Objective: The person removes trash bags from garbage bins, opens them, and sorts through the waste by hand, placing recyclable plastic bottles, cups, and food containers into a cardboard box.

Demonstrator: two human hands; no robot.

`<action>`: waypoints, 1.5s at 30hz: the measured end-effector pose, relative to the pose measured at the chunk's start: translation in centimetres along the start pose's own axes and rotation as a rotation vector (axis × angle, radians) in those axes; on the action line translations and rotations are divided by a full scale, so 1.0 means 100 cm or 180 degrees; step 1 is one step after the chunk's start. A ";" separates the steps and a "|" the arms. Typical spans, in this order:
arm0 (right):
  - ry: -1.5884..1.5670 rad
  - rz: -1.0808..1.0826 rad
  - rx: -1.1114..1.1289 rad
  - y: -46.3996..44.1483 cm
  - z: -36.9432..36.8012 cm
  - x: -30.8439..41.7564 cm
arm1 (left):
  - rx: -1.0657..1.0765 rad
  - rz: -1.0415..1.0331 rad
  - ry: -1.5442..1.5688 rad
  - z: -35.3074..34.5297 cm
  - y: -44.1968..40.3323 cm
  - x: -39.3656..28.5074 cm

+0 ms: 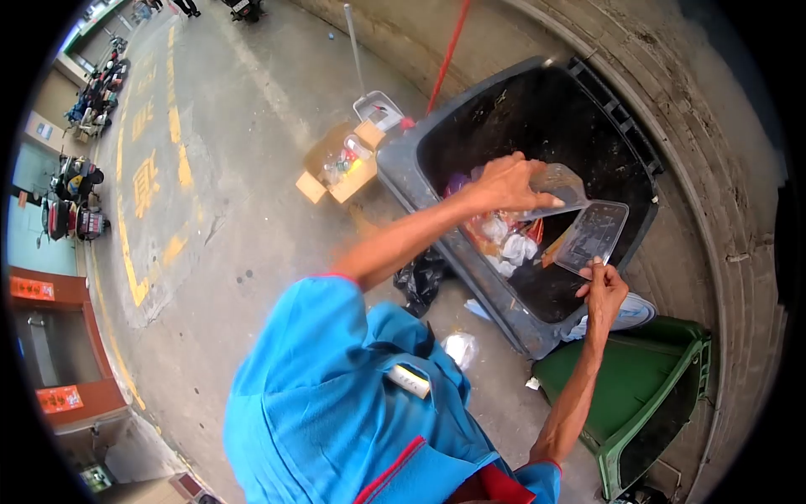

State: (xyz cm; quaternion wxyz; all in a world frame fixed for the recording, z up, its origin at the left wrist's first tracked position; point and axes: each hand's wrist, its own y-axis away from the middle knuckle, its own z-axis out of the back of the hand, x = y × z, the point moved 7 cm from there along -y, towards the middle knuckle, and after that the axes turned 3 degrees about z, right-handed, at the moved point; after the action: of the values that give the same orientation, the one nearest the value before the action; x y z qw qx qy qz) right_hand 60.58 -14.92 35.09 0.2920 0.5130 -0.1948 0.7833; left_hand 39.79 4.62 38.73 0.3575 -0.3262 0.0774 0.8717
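My left hand (508,185) reaches over a dark grey wheeled bin (401,168) with its fingers closed on a clear plastic container (561,183). Lower down, my right hand (604,292) pinches the edge of a flat, clear rectangular plastic lid (594,233). Container and lid meet near one corner; I cannot tell if they are joined. Beneath them inside the bin lie crumpled white tissue or plastic (519,249) and coloured wrappers. Both hands are above the bin's opening.
An open cardboard box (359,181) of mixed rubbish stands left of the bin, near a long-handled dustpan (378,109) and red pole (449,55). A black bag (420,281) and clear plastic bag (460,349) lie nearby. A green bin (621,378) is at right; motorbikes (71,197) line the far side.
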 end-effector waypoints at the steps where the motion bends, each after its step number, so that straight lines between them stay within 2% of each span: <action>1: -0.0138 0.0019 -0.0050 0.015 -0.011 0.023 | -0.0167 0.0088 0.0802 0.001 0.007 -0.004; 3: -0.0313 0.0214 -0.0118 0.039 -0.029 0.059 | -0.0394 0.0283 0.2242 0.003 0.029 -0.013; 4: -0.0508 0.0423 -0.0217 0.049 -0.036 0.075 | -0.0389 0.0299 0.2239 -0.001 0.040 -0.014; 6: -0.0518 0.0819 -0.0251 0.069 -0.053 0.094 | -0.0585 0.0551 0.3594 -0.009 0.062 -0.003; 8: 0.0362 0.1660 0.0040 0.089 -0.073 0.113 | -0.0627 0.0760 0.3818 -0.021 0.090 0.008; 10: 0.0536 0.2411 0.0268 0.112 -0.097 0.137 | -0.0929 0.0631 0.3724 -0.018 0.124 0.012; 11: 0.0669 0.2560 0.0504 0.125 -0.109 0.142 | -0.0988 0.0713 0.3418 -0.012 0.141 0.013; 13: 0.0588 0.2804 0.0696 0.150 -0.124 0.142 | -0.0656 0.1014 0.3948 -0.040 0.168 0.037; 14: 0.0638 0.2726 0.0950 0.162 -0.128 0.143 | -0.0708 0.0975 0.3912 -0.043 0.181 0.040; 16: 0.0918 0.2828 0.1318 0.185 -0.134 0.138 | -0.0371 0.1162 0.5004 -0.061 0.207 0.037; 19: 0.1263 0.2679 0.1685 0.215 -0.136 0.119 | -0.0249 0.1452 0.5368 -0.083 0.252 0.032; 22: 0.1383 0.2567 0.1896 0.231 -0.139 0.091 | 0.0132 0.1183 0.5530 -0.112 0.280 0.028; 24: 0.1345 0.2540 0.2004 0.243 -0.139 0.083 | 0.0053 0.1320 0.5370 -0.119 0.289 0.021; 26: 0.1725 0.2416 0.2245 0.253 -0.146 0.070 | -0.0028 0.1461 0.5217 -0.126 0.298 0.022; 29: 0.1515 0.2402 0.2194 0.263 -0.159 0.056 | -0.0147 0.1746 0.5549 -0.163 0.315 0.051; 30: 0.1460 0.2478 0.2202 0.268 -0.163 0.051 | -0.0400 0.1889 0.5537 -0.176 0.326 0.073; 33: 0.1542 0.2356 0.2712 0.281 -0.199 0.027 | -0.0963 0.2790 0.5645 -0.183 0.363 0.089; 34: 0.1553 0.2338 0.2860 0.286 -0.215 0.015 | -0.0928 0.2883 0.5678 -0.186 0.372 0.097; 36: 0.1596 0.2362 0.2914 0.294 -0.243 -0.005 | -0.1180 0.3263 0.4881 -0.189 0.385 0.129; 39: 0.1622 0.2397 0.2928 0.297 -0.279 -0.023 | -0.1489 0.3575 0.4655 -0.184 0.391 0.153; 42: 0.1486 0.2356 0.3079 0.295 -0.309 -0.022 | -0.1474 0.4028 0.4637 -0.179 0.400 0.190; 45: 0.1279 0.2343 0.3192 0.292 -0.350 -0.015 | -0.1492 0.4301 0.4948 -0.192 0.413 0.264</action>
State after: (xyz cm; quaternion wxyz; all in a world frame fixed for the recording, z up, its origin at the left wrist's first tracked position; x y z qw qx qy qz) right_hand 17.71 -16.16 19.68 -0.2393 0.3303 0.0896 0.9086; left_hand 7.78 -17.52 3.32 -0.4219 -0.7449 0.2804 0.4341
